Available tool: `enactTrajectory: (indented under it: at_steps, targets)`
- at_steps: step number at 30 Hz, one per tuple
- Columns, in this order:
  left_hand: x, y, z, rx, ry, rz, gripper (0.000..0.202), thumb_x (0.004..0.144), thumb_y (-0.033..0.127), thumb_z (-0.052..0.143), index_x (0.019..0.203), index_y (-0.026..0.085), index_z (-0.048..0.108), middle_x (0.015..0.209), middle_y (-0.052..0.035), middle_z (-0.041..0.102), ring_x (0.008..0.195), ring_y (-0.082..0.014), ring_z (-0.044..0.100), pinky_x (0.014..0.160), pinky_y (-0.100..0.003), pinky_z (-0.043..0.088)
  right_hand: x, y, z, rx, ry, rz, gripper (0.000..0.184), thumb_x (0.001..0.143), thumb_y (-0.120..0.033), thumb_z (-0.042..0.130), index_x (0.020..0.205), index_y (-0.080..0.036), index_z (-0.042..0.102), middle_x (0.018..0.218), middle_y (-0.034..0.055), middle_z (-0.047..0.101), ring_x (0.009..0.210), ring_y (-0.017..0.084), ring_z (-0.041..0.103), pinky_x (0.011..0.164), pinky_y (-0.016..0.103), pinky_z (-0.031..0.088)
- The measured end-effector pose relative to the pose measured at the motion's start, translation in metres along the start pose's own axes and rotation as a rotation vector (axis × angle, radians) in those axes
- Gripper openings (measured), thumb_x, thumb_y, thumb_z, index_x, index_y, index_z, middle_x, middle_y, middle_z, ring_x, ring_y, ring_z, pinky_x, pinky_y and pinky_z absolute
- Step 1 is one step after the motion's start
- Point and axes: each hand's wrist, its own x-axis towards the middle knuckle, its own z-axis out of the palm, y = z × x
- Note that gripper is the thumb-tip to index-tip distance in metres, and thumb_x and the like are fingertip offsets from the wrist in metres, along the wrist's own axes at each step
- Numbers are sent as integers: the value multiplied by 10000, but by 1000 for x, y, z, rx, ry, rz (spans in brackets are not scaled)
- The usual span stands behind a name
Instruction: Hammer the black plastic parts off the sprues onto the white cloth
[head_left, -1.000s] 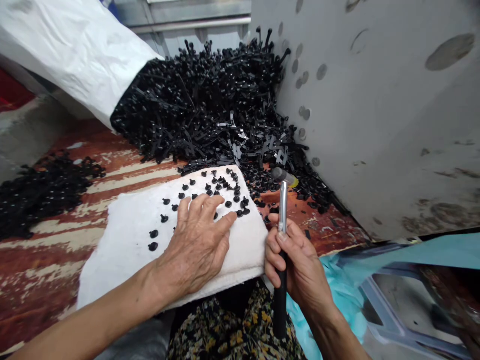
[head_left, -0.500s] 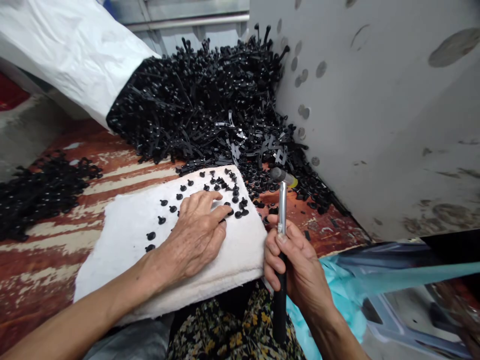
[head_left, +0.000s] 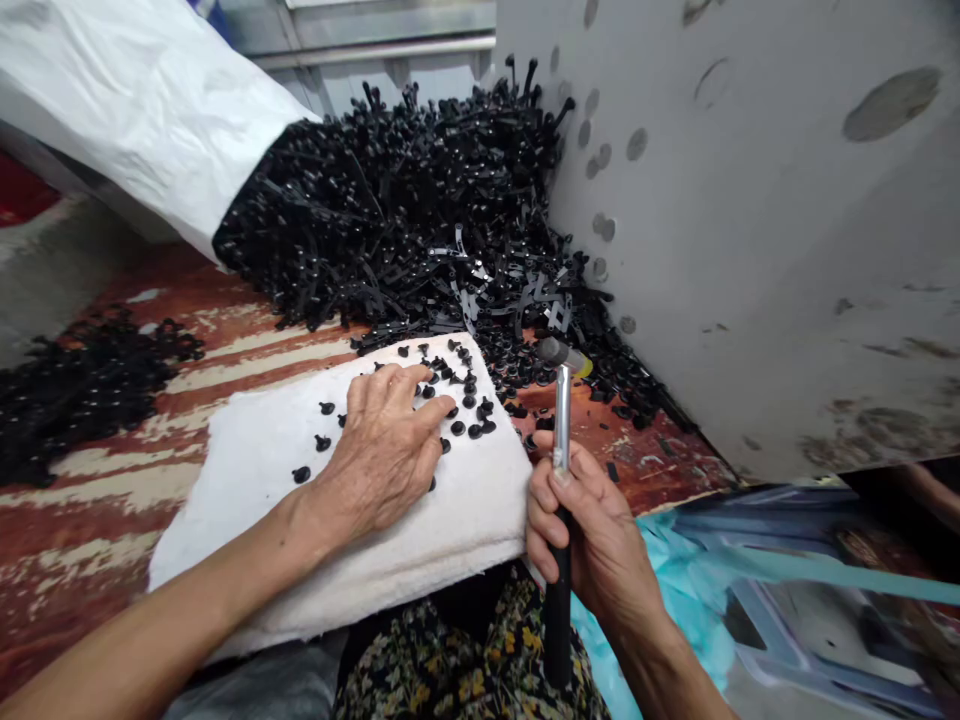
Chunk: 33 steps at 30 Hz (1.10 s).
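Note:
My left hand lies palm down on a white pad, fingers curled a little over several small black plastic studs scattered across it. Whether it holds one I cannot make out. My right hand is closed round the black grip of a small hammer. The hammer stands upright just right of the pad, with its head over loose black parts on the table.
A large heap of black plastic strips and clips spills from a white sack behind the pad. A smaller black pile lies at left on the worn red table. A grey panel walls the right side. Blue plastic sheeting hangs at lower right.
My left hand has slid up and back across the pad and its fingers have curled in over the studs. The hammer hand has barely moved.

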Motion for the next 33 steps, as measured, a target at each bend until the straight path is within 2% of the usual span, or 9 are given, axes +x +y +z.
enactTrajectory:
  at_steps: [7,11,16,19,25,29,33]
  targets:
    - [5,8,0,-19,52,50,372,869,128,457,1187,153,648,1282,-191,525,1170,-354,427,954,-554,386,0,0,1,8,-9,3,306,811,-302,766,1065,-223,616,634,-84,559,409,27,411,306,134,478]
    - [15,11,3,-19,50,101,353,851,83,461,1120,160,676,1257,-188,549,1149,-349,443,920,-543,403,0,1,0,18,-25,-5,284,826,-293,754,1064,-223,615,642,-86,563,408,21,409,311,132,483]
    - [25,12,5,-30,50,126,266,830,53,490,926,159,714,1226,-176,583,1140,-340,460,901,-525,417,1,1,-1,29,-31,-1,278,832,-293,752,1060,-219,610,645,-88,564,416,19,418,315,125,485]
    - [22,15,3,-63,44,142,235,841,72,502,881,159,717,1198,-163,597,1129,-332,475,904,-520,421,1,1,-1,38,-32,4,285,836,-296,749,1069,-220,605,650,-87,568,418,20,426,315,123,483]
    - [14,16,2,-52,69,131,224,855,93,505,934,136,710,1194,-175,596,1133,-343,478,912,-534,426,0,2,0,36,-37,-1,291,836,-300,749,1073,-217,601,650,-88,567,415,20,429,314,121,482]
    - [16,15,5,-88,48,137,230,860,74,495,875,153,710,1187,-153,605,1126,-328,493,912,-518,434,1,2,0,29,-35,2,300,832,-307,753,1074,-221,597,642,-91,563,413,19,421,314,122,481]
    - [11,16,1,-108,12,156,222,841,54,482,838,146,684,1207,-150,594,1150,-327,486,934,-519,424,1,1,0,28,-37,7,294,835,-309,748,1072,-225,595,648,-93,561,410,18,415,315,121,477]
